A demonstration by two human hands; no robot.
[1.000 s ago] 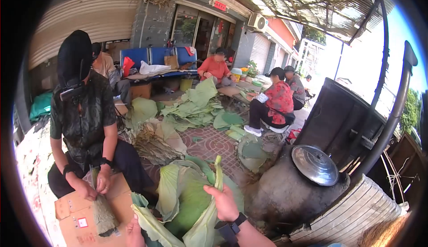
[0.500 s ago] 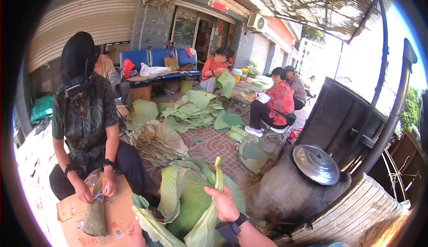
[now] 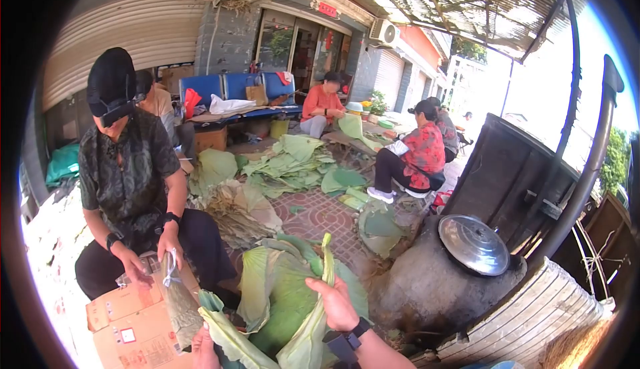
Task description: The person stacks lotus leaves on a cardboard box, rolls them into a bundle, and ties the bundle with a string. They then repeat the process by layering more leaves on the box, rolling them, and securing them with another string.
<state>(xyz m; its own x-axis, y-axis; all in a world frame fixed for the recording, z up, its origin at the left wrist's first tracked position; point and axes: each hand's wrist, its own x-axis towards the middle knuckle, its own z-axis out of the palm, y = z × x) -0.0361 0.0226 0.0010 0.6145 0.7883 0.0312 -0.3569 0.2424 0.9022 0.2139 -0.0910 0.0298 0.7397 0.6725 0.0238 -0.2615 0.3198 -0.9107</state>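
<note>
A bundle of large green leaves (image 3: pixel 283 302) fills the bottom centre, its edges curling upward. My right hand (image 3: pixel 335 304), with a dark band at the wrist, is closed round a folded, upright leaf edge on the right side of the bundle. At the bottom, my left hand (image 3: pixel 205 350) pinches the left leaf edge; the frame's lower border cuts it off. Just left of that hand, a tied, long leaf-wrapped packet (image 3: pixel 179 306) leans over a cardboard box (image 3: pixel 137 332), held at its top by a co-worker's hand.
A co-worker in a dark patterned shirt (image 3: pixel 130 169) sits at left. Leaf piles (image 3: pixel 287 162) lie on the paving behind. A round clay stove (image 3: pixel 420 282) with a metal lid (image 3: pixel 473 244) stands at right, beside corrugated sheeting (image 3: pixel 527 322). Other people sit farther back.
The left co-worker has lifted the tied packet and moved it right, toward my left hand, with one hand now off it. Farther back, a person's leaf is lowered. My hands are nearly unmoved.
</note>
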